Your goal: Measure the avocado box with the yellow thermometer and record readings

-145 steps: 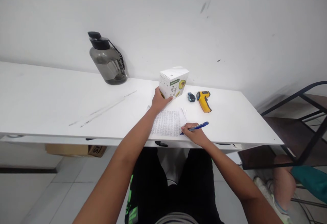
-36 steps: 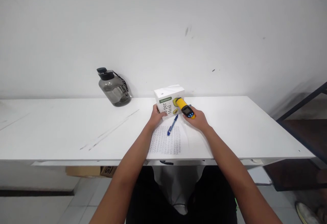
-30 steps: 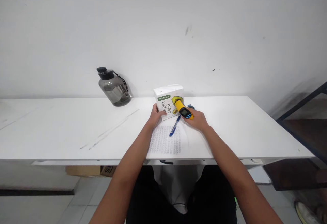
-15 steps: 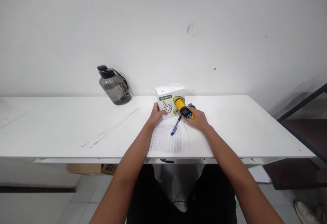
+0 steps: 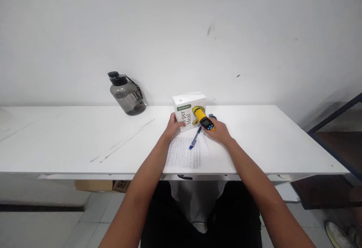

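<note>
A white meal box (image 5: 184, 117) with a green label and avocado pictures stands on the white table, its top tipped slightly back. My left hand (image 5: 173, 126) grips its left side, thumb on the front. My right hand (image 5: 219, 130) is wrapped around a yellow and black infrared thermometer (image 5: 204, 119), whose nose points at the box front; whether it touches cannot be told. Below the box a blue pen (image 5: 195, 138) lies on a sheet of paper (image 5: 181, 155) covered in dense writing. A small dark object (image 5: 212, 116) behind my right hand is mostly hidden.
A grey, see-through water bottle (image 5: 128, 96) with a black lid and strap stands at the back left, near the wall. The table (image 5: 70, 138) ends at a front edge close to my legs. A dark metal frame (image 5: 335, 112) rises at the right, and a cardboard box (image 5: 94, 185) sits below the table.
Both hands, the box and the thermometer keep nearly the same places. The whole view has shifted very slightly.
</note>
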`<action>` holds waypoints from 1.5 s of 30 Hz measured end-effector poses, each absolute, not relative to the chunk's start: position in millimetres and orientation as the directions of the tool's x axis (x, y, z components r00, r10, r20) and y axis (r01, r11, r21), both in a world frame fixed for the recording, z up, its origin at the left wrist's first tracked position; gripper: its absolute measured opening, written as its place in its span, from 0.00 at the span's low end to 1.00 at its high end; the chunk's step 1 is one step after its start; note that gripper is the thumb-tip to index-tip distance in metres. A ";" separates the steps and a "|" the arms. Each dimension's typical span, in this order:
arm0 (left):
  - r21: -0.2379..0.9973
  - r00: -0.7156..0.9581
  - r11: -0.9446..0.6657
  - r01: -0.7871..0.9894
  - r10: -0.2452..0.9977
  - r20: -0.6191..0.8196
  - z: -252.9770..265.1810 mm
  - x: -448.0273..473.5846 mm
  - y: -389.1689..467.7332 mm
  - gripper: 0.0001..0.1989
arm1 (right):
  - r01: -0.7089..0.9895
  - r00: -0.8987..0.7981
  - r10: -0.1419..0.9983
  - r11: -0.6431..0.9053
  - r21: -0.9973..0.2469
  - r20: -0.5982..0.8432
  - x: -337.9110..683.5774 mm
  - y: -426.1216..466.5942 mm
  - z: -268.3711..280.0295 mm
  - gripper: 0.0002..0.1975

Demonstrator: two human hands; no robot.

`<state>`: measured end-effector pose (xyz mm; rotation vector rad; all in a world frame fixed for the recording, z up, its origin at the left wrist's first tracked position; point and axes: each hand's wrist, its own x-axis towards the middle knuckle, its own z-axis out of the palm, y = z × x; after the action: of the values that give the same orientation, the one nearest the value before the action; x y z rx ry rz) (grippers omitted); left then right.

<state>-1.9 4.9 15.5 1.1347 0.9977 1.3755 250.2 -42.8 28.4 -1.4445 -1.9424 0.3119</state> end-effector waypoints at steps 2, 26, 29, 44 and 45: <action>0.971 -0.008 -0.102 -0.216 0.995 0.103 14.7 -2.3 5.7 0.35 | 0.739 -0.143 0.914 0.354 -0.573 0.381 249.6 -42.1 27.3 0.21; 0.971 -0.280 -0.110 0.211 0.945 0.168 15.1 6.4 4.3 0.37 | 0.332 0.448 0.867 0.065 -0.941 0.218 246.3 -42.1 45.8 0.21; 0.970 -0.269 -0.111 0.216 0.948 0.169 16.6 6.8 3.3 0.37 | 0.333 0.435 0.877 0.057 -0.941 0.207 244.9 -43.1 45.5 0.21; 0.972 -0.251 -0.105 0.209 0.955 0.157 19.8 7.8 -0.3 0.37 | 0.347 0.447 0.872 0.035 -0.937 0.198 245.5 -43.8 46.0 0.22; 0.972 -0.252 -0.107 0.207 0.955 0.159 19.4 7.6 0.0 0.37 | 0.343 0.451 0.872 0.027 -0.939 0.190 245.6 -43.5 46.1 0.22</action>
<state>7.6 0.0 19.4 1.3162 1.4904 1.4172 245.6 -43.5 46.1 -1.5509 -1.1013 0.5745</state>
